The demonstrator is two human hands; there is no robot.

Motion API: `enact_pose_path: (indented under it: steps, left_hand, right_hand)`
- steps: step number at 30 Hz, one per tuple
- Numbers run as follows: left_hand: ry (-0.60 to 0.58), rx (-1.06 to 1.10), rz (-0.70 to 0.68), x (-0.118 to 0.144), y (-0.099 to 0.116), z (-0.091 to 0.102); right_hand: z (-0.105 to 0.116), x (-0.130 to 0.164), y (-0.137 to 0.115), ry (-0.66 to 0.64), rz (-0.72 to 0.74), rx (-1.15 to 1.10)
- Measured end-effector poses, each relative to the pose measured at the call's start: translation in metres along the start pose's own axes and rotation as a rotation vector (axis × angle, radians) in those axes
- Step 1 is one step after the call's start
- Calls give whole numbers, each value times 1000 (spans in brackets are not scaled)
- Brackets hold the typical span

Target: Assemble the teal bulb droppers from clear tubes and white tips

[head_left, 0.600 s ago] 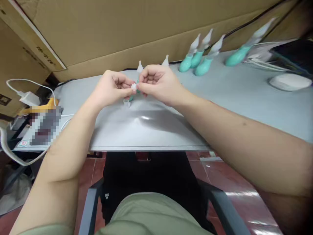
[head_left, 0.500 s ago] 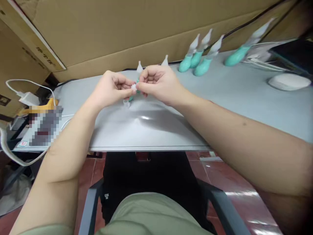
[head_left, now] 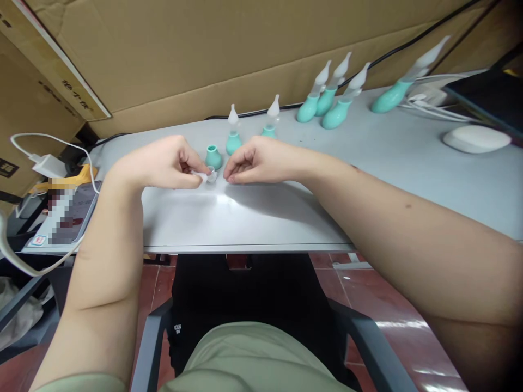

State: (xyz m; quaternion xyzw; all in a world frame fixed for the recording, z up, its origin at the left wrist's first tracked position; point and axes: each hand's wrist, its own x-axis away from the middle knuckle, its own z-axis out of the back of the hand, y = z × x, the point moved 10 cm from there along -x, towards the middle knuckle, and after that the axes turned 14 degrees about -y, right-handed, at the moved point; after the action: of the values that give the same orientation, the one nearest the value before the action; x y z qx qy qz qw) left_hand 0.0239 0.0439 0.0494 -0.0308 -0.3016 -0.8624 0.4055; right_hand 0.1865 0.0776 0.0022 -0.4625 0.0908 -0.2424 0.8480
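My left hand (head_left: 163, 163) rests on the grey table (head_left: 253, 218) and pinches a small white part (head_left: 200, 175) at its fingertips. A small clear cap (head_left: 211, 174) lies on the table right beside that part, between my two hands. My right hand (head_left: 253, 160) rests on the table with its fingers curled in and nothing visible in them, its fingertips just right of the cap. Behind the cap stands a teal bulb (head_left: 213, 157) with an open top. Two teal bulbs with white tips (head_left: 233, 136) (head_left: 269, 122) stand further back.
Several more teal bulbs with long white tips (head_left: 327, 98) stand at the back right, one (head_left: 392, 95) leaning near white cables. A white mouse (head_left: 476, 139) lies far right. A white charger (head_left: 47, 163) with its cable sits at the left edge. A cardboard wall (head_left: 204, 54) stands behind.
Both hands have come down from a raised pinch onto the table. The teal bulb they held between them now stands on the table behind the clear cap.
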Motion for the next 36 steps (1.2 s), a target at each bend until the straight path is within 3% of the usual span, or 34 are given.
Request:
enact_pose_path:
  steps: [6,10,13,18,20,23,25,27,30,36]
  left_hand:
    - [-76,-58,77,-11,6,-20]
    - [-161,-106,222,-19,6,-34]
    - [-155,-169,268,-22,8,-34]
    - [-110,-155,205,-19,16,-25]
    - [-45,-129,147,-15,21,-18]
    - [136,-98,20,-8,31,-4]
    - [312,-106,-119,-3,40,5]
    - [518,-137,-263,5,48,13]
    - [696,-175,-257,9,43,18]
    - [775,-167,-145,10,31,25]
  right_hand:
    - [-15,1,-9,-94,-39,172]
    - [-21,-1,-7,-117,-81,207]
    - [-23,0,-7,-134,-98,206]
    - [-19,2,-9,-122,-54,161]
    - [-8,3,-11,-33,-14,136]
    - [23,13,-12,249,42,73]
    - [41,24,-11,441,53,9]
    - [49,29,-6,552,33,-41]
    - [50,25,2,609,-8,-79]
    - [42,-3,25,539,-112,-103]
